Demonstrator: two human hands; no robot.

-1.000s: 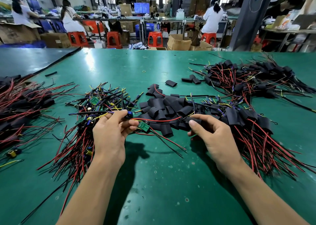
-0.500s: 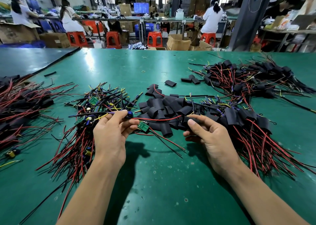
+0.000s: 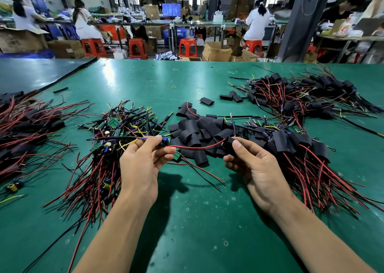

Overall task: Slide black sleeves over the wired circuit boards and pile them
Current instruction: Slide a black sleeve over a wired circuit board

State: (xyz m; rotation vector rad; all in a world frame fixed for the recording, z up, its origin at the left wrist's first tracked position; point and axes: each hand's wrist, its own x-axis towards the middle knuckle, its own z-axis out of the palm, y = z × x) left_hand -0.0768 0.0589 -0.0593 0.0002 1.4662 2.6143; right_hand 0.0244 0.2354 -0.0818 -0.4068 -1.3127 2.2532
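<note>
My left hand [image 3: 143, 164] pinches a small green wired circuit board [image 3: 177, 155] just above the green table; its red and black wires trail toward me and to the right. My right hand [image 3: 254, 166] holds a black sleeve [image 3: 228, 144] between thumb and fingers, a little to the right of the board, with a red wire running between the two. A heap of loose black sleeves [image 3: 199, 133] lies just beyond both hands. Bare wired boards [image 3: 116, 135] are heaped to the left. Sleeved boards [image 3: 299, 146] pile up on the right.
A second pile of sleeved boards [image 3: 301, 96] sits at the far right, and another bundle [image 3: 22, 127] at the left edge. A few stray sleeves [image 3: 206, 101] lie mid-table. Bare green tabletop [image 3: 197, 220] stretches between my forearms. People work at benches beyond the table.
My right hand has lifted a black sleeve out of the heap and drawn slightly toward the left hand. The left hand keeps holding the board in nearly the same place.
</note>
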